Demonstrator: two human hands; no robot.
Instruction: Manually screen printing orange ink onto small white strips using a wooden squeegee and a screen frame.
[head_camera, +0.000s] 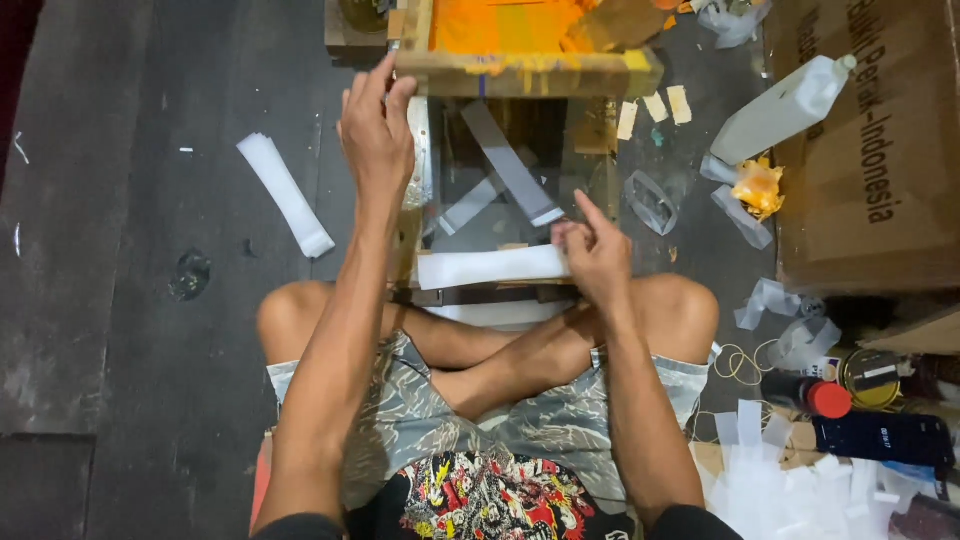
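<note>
Orange ink coats the mesh of the wooden screen frame at the top centre of the picture, and the person sitting cross-legged on the dark floor has the left hand up at its lower left corner, fingers curled over the wooden edge and gripping it. Beneath the raised frame lies a glass plate with grey strips showing on it. The right hand, just below the middle of the picture, is mostly closed, thumb and fingers pinching the right end of a white paper strip that lies across the near edge of the plate, right above the person's crossed shins. Another folded white strip lies alone on the floor to the left of the left arm. In the upper right a white plastic bottle rests tilted against a brown cardboard box, with an orange-stained rag just below it. At the lower right sit a red-capped bottle, a round tin and a heap of white strips.
</note>
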